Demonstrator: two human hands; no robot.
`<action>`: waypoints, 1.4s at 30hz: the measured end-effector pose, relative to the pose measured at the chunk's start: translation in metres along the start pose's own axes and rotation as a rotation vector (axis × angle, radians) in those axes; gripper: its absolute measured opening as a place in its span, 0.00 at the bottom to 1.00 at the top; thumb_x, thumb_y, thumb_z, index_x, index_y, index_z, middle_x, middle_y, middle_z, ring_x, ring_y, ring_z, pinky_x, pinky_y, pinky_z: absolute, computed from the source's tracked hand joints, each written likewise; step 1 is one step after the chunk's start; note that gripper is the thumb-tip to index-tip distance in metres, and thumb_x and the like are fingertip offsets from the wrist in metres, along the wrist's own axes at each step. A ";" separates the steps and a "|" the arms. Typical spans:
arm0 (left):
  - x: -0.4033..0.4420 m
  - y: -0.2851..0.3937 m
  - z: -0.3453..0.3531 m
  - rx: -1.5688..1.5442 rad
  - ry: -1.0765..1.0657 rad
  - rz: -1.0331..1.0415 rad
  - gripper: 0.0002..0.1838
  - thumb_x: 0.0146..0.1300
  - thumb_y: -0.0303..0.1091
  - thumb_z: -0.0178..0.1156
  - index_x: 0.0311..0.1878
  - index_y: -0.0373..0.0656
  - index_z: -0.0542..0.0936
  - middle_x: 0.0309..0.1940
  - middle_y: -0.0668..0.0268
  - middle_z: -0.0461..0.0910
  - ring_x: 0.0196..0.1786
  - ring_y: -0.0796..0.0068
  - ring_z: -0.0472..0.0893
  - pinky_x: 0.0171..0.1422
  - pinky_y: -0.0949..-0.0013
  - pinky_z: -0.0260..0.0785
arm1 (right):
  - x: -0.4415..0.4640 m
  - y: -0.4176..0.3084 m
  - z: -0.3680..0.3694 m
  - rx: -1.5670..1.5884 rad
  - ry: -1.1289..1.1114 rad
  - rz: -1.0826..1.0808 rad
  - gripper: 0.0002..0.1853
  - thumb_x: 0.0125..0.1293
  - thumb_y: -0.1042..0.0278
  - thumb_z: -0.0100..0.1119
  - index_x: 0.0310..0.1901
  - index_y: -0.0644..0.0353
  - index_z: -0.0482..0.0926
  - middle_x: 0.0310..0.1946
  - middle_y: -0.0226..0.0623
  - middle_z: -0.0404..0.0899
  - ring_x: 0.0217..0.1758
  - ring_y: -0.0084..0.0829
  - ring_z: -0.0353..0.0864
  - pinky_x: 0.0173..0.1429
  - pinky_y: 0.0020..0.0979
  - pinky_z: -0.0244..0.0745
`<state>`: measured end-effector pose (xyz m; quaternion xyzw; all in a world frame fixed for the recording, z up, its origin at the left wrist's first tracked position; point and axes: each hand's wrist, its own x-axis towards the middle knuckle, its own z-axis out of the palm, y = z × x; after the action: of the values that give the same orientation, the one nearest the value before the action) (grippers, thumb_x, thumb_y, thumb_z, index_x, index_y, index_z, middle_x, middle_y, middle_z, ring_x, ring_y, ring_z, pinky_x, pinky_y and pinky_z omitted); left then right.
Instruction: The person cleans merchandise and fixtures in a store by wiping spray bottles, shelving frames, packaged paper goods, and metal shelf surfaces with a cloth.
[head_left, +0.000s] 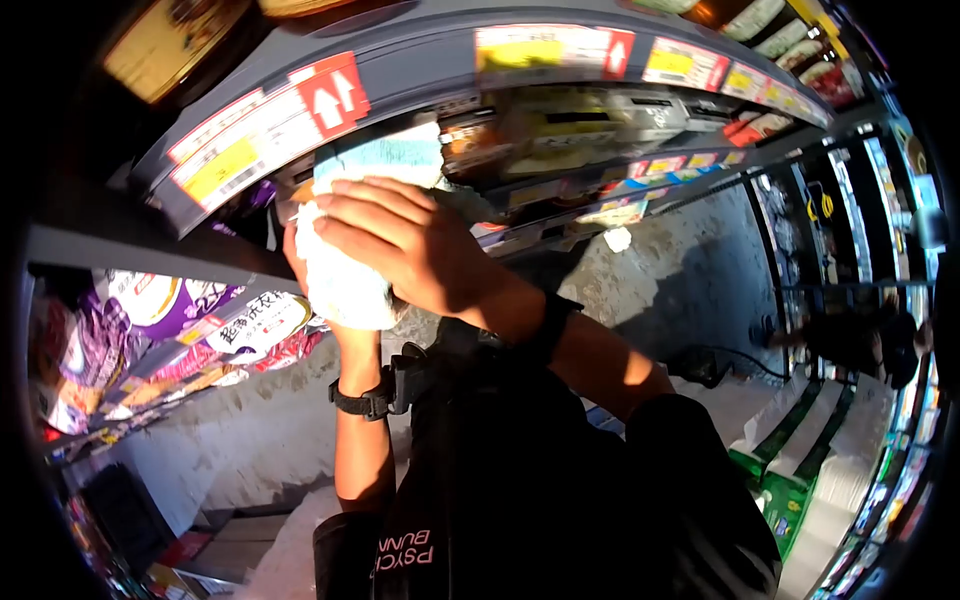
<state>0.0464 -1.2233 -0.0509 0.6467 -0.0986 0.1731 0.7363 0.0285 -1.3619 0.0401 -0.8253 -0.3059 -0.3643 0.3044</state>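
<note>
A pale cloth [345, 280], overexposed by sunlight, hangs between my two hands just below the shelf edge with price tags [265, 130]. My right hand [400, 240] lies over the cloth with its fingers together, pressed on it. Behind the cloth is my left hand [296, 245]; only a little of its fingers shows past the cloth's left side, and the rest is hidden. A light-blue cloth part [385, 157] reaches up from my right hand's fingers to the shelf edge. Both wrists have black straps.
Packed goods [570, 125] fill the shelf ahead. Laundry bags [255, 325] sit on the shelf at left. White and green packs [790, 480] are stacked at lower right. A person in dark clothes [850, 340] is at far right, near more shelves.
</note>
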 end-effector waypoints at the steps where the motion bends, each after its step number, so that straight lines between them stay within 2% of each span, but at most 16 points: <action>1: 0.001 0.001 -0.004 0.097 0.019 -0.028 0.35 0.70 0.31 0.60 0.75 0.38 0.56 0.64 0.53 0.72 0.64 0.65 0.74 0.71 0.63 0.65 | -0.009 -0.003 -0.005 0.031 0.006 0.031 0.16 0.62 0.70 0.58 0.51 0.63 0.82 0.56 0.43 0.80 0.62 0.43 0.79 0.67 0.40 0.74; 6: 0.002 0.038 0.020 0.088 0.089 -0.192 0.33 0.75 0.30 0.53 0.77 0.37 0.51 0.46 0.59 0.81 0.42 0.76 0.80 0.45 0.73 0.75 | -0.067 -0.007 -0.043 0.133 0.012 0.283 0.28 0.57 0.75 0.66 0.62 0.61 0.74 0.58 0.43 0.78 0.62 0.43 0.78 0.61 0.39 0.78; 8: -0.007 0.047 0.025 0.176 0.158 -0.154 0.32 0.78 0.40 0.52 0.76 0.36 0.55 0.47 0.58 0.81 0.34 0.75 0.80 0.33 0.74 0.72 | -0.086 -0.012 -0.063 0.079 0.103 0.516 0.31 0.57 0.80 0.66 0.65 0.56 0.72 0.55 0.47 0.79 0.59 0.44 0.81 0.59 0.37 0.78; 12: -0.053 0.059 0.038 0.260 -0.047 -0.055 0.26 0.79 0.44 0.48 0.72 0.36 0.66 0.41 0.62 0.80 0.33 0.78 0.74 0.35 0.74 0.67 | -0.126 0.003 -0.087 0.582 0.410 1.107 0.27 0.60 0.88 0.51 0.63 0.60 0.73 0.47 0.45 0.82 0.51 0.33 0.82 0.58 0.32 0.76; 13: -0.070 0.064 0.045 0.280 -0.149 -0.066 0.28 0.78 0.46 0.49 0.72 0.36 0.66 0.43 0.61 0.79 0.35 0.77 0.75 0.37 0.74 0.68 | -0.132 0.005 -0.095 0.751 0.449 1.182 0.25 0.64 0.85 0.58 0.63 0.58 0.73 0.52 0.34 0.80 0.55 0.26 0.78 0.60 0.28 0.74; 19: -0.123 0.059 0.113 0.380 -0.890 -0.160 0.49 0.50 0.45 0.77 0.71 0.35 0.64 0.59 0.50 0.74 0.61 0.48 0.75 0.67 0.55 0.66 | -0.152 0.009 -0.122 0.704 0.449 1.231 0.26 0.61 0.84 0.61 0.62 0.65 0.71 0.55 0.39 0.78 0.59 0.26 0.76 0.63 0.28 0.72; 20: -0.125 0.059 0.127 0.439 -0.926 -0.295 0.39 0.54 0.35 0.74 0.67 0.35 0.68 0.58 0.51 0.76 0.61 0.56 0.77 0.66 0.60 0.68 | -0.152 0.010 -0.129 0.853 0.485 1.181 0.27 0.60 0.85 0.62 0.63 0.65 0.71 0.55 0.39 0.79 0.59 0.26 0.76 0.64 0.28 0.71; 23: -0.127 0.055 0.152 0.300 -0.727 -0.362 0.21 0.61 0.18 0.64 0.59 0.33 0.76 0.50 0.58 0.84 0.54 0.72 0.81 0.60 0.68 0.71 | -0.162 0.018 -0.170 0.420 0.369 0.975 0.28 0.56 0.84 0.64 0.61 0.63 0.73 0.54 0.43 0.80 0.58 0.33 0.80 0.62 0.31 0.73; 28: -0.106 0.045 0.183 0.189 -0.874 -0.499 0.14 0.63 0.21 0.65 0.51 0.30 0.80 0.42 0.67 0.84 0.45 0.82 0.77 0.53 0.75 0.70 | -0.208 0.047 -0.231 -0.007 0.353 0.941 0.23 0.57 0.81 0.62 0.56 0.64 0.78 0.50 0.50 0.83 0.54 0.45 0.84 0.58 0.37 0.77; 30: -0.106 0.038 0.205 0.138 -0.884 -0.472 0.14 0.62 0.20 0.65 0.50 0.31 0.81 0.42 0.66 0.84 0.45 0.78 0.79 0.51 0.74 0.70 | -0.223 0.053 -0.247 -0.031 0.259 1.147 0.21 0.56 0.81 0.61 0.55 0.65 0.80 0.49 0.52 0.84 0.54 0.48 0.84 0.57 0.38 0.77; 32: -0.108 0.035 0.232 0.408 -0.907 -0.027 0.12 0.58 0.22 0.67 0.46 0.36 0.82 0.45 0.59 0.82 0.48 0.61 0.81 0.54 0.65 0.71 | -0.246 0.062 -0.258 -0.107 0.215 1.204 0.22 0.56 0.80 0.59 0.55 0.64 0.80 0.49 0.52 0.83 0.54 0.50 0.83 0.58 0.39 0.77; 34: -0.105 0.037 0.254 0.602 -1.003 0.077 0.11 0.57 0.29 0.70 0.40 0.38 0.79 0.40 0.55 0.79 0.44 0.53 0.79 0.49 0.62 0.71 | -0.258 0.071 -0.272 -0.190 0.169 1.269 0.23 0.56 0.79 0.57 0.56 0.63 0.80 0.49 0.52 0.83 0.54 0.51 0.83 0.59 0.41 0.76; 36: -0.106 0.041 0.287 0.597 -1.081 -0.401 0.10 0.60 0.31 0.69 0.39 0.40 0.78 0.34 0.56 0.78 0.37 0.60 0.79 0.45 0.65 0.71 | -0.262 0.083 -0.288 -0.043 0.319 1.634 0.27 0.54 0.84 0.57 0.59 0.65 0.78 0.51 0.53 0.84 0.53 0.47 0.84 0.57 0.38 0.77; 38: -0.102 0.019 0.309 0.352 -1.254 -0.555 0.13 0.62 0.33 0.68 0.45 0.40 0.76 0.37 0.64 0.81 0.41 0.78 0.79 0.45 0.69 0.71 | -0.339 0.115 -0.270 -0.009 0.365 1.529 0.26 0.61 0.81 0.56 0.64 0.63 0.74 0.54 0.46 0.83 0.54 0.43 0.84 0.55 0.37 0.78; 40: -0.099 0.009 0.337 -0.014 -1.238 -0.772 0.15 0.62 0.33 0.68 0.48 0.39 0.76 0.40 0.64 0.82 0.43 0.77 0.80 0.47 0.69 0.72 | -0.366 0.139 -0.263 0.634 1.059 1.127 0.23 0.72 0.71 0.53 0.68 0.60 0.70 0.57 0.39 0.81 0.57 0.39 0.81 0.57 0.37 0.77; 42: -0.098 -0.001 0.367 -0.071 -1.226 -0.731 0.16 0.62 0.32 0.68 0.49 0.39 0.76 0.41 0.62 0.83 0.45 0.75 0.81 0.49 0.68 0.73 | -0.330 0.132 -0.286 1.094 1.230 1.104 0.25 0.78 0.56 0.49 0.71 0.57 0.66 0.68 0.34 0.71 0.69 0.34 0.71 0.75 0.37 0.62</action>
<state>-0.0149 -1.5975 -0.0349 0.5950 -0.2771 -0.4827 0.5798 -0.1749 -1.7453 -0.0992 -0.2651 0.2070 -0.3449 0.8763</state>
